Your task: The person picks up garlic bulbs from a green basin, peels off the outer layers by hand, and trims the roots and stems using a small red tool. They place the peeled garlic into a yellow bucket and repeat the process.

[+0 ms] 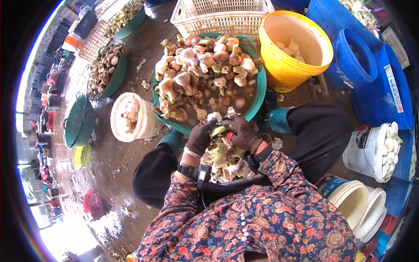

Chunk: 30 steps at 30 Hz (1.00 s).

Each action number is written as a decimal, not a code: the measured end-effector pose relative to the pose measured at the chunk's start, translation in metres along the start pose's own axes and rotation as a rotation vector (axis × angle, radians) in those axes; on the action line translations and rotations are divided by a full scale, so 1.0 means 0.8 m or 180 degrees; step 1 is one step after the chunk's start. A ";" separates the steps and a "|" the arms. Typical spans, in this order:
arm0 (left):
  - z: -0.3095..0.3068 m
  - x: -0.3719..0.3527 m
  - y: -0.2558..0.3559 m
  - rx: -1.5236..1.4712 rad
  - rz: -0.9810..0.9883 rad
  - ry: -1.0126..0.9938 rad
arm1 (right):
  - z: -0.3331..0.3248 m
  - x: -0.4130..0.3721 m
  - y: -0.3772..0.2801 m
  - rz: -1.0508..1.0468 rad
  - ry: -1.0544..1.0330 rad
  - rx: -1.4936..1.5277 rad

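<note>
My left hand (200, 137), in a dark glove, is closed around a garlic bulb with a green stem (218, 130). Against it my gloved right hand (245, 133) is closed too; a small red piece (229, 136) shows by its thumb, but what it belongs to is hidden. Both hands are at the near rim of a green tub (260, 94). Muddy water fills part of that tub, with a heap of unpeeled garlic bulbs (187, 83) in it. Below my hands, between my legs, lies a pile of garlic peelings (222, 159).
A yellow bucket (279, 65) holding peeled garlic stands right of the tub, a beige crate (222, 22) behind it. On the left is a white bucket (146, 118) of peelings. A white bucket of peeled garlic (364, 150) and blue tubs (379, 91) line the right.
</note>
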<state>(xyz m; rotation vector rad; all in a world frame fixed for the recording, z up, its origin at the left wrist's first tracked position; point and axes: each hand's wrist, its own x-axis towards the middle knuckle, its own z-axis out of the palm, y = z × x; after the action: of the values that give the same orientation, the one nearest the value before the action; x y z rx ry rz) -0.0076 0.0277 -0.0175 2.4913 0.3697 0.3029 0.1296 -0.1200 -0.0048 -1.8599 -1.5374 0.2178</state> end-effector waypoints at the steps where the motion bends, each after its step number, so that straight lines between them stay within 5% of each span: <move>1: -0.004 0.000 0.008 0.0017 -0.0162 0.0055 | 0.017 -0.002 0.011 0.0451 0.0278 0.0795; 2: -0.014 0.002 0.021 0.0022 -0.0157 0.0055 | 0.027 -0.002 0.019 0.0904 0.0556 0.1588; 3: -0.024 0.004 0.036 -0.1556 -0.1018 0.0107 | 0.034 0.001 0.021 0.1775 0.1001 0.2712; 4: -0.027 0.004 0.044 -0.3144 -0.1882 0.0141 | 0.031 0.001 0.030 0.1788 0.1012 0.2700; 6: -0.029 -0.006 0.047 -0.3332 -0.1371 -0.0378 | 0.020 0.000 0.052 0.3127 0.1159 0.4506; 7: -0.037 -0.013 0.043 -0.2227 -0.0339 -0.0540 | 0.022 -0.010 0.050 0.2379 0.0951 0.2799; 8: -0.044 -0.021 0.042 -0.1100 0.0661 -0.0678 | 0.034 -0.015 0.075 0.2399 0.0964 0.2792; 9: -0.065 -0.021 0.075 -0.3565 -0.0808 -0.1216 | 0.059 -0.019 0.117 0.2650 0.0999 0.5195; 10: -0.074 -0.030 0.080 -0.3855 -0.1064 -0.1572 | 0.074 -0.022 0.141 0.2634 0.0933 0.7651; 11: -0.086 -0.028 0.083 -0.3382 -0.1176 -0.1833 | 0.042 -0.018 0.120 0.2968 0.1069 0.6729; 13: -0.098 -0.014 0.093 -0.2161 -0.1239 -0.2311 | 0.021 -0.007 0.092 0.2706 0.0748 0.6584; 14: -0.055 -0.027 0.052 -0.2352 -0.0565 -0.1847 | 0.013 0.007 0.071 0.2770 0.0843 0.6335; 16: -0.029 -0.008 0.055 -0.2391 -0.1112 -0.0633 | 0.016 0.005 0.060 0.2884 0.0697 0.5206; 19: -0.012 0.025 0.056 -0.3269 -0.1416 0.0003 | 0.019 0.004 0.045 0.2807 0.0408 0.4048; 23: -0.008 0.029 0.064 -0.3154 -0.1833 -0.0280 | 0.041 -0.005 0.057 0.2987 0.0894 0.4290; 26: -0.026 0.013 0.087 -0.3602 -0.1412 -0.0689 | 0.032 -0.005 0.055 0.3344 0.0796 0.4422; 29: -0.056 -0.012 0.097 -0.3877 -0.1606 -0.0730 | 0.086 -0.026 0.108 0.2647 0.0520 0.6295; 30: -0.068 -0.016 0.097 -0.4179 -0.1719 -0.0592 | 0.085 -0.023 0.116 0.1891 -0.0593 0.7597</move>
<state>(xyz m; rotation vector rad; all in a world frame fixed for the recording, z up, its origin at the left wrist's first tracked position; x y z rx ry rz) -0.0210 -0.0083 0.0701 1.0684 0.5159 0.0341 0.1614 -0.1135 -0.1168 -0.1018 0.0405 1.5556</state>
